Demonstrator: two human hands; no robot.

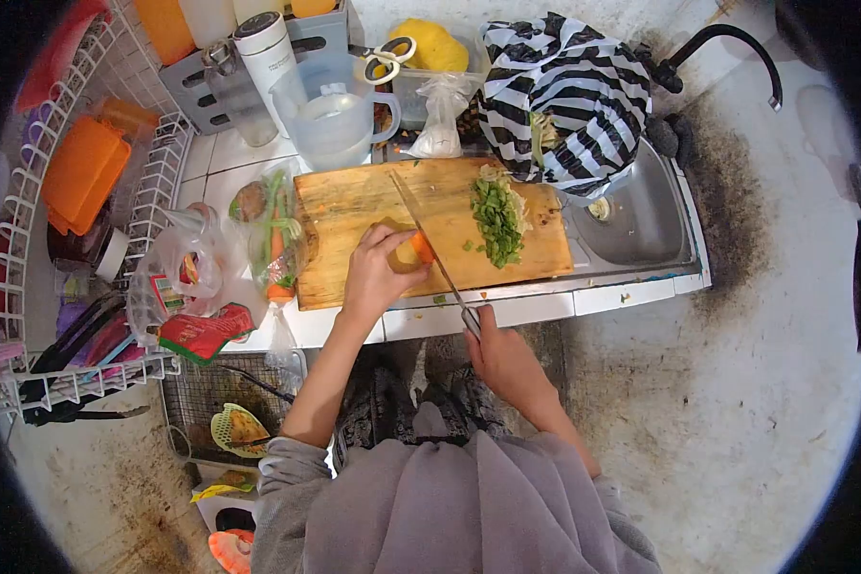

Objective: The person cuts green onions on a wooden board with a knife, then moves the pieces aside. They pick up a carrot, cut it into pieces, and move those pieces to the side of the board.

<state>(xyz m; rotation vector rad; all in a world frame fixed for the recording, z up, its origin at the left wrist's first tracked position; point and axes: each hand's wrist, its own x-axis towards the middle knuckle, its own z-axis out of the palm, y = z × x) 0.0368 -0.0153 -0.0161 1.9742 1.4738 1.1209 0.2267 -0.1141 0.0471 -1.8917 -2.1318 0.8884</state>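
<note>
My left hand (pixel 378 273) pinches a piece of carrot (pixel 422 248) against the wooden cutting board (pixel 344 206). In my right hand (pixel 509 362) is the handle of a kitchen knife (pixel 425 225), whose long blade slants up and left across the board, right beside the carrot. A heap of chopped green leaves (pixel 496 222) lies on the right part of the board, with pale shreds along its edge. Left of the board rests a clear plastic bag of vegetables (pixel 279 234), an orange carrot showing inside.
Behind the board stand a clear measuring jug (pixel 330 129), a white bottle (pixel 270 67) and scissors (pixel 388 59). A striped plastic bag (pixel 564 105) sits over part of the sink (pixel 641 225). At left are a red packet (pixel 206 332) and a white wire rack (pixel 163 172).
</note>
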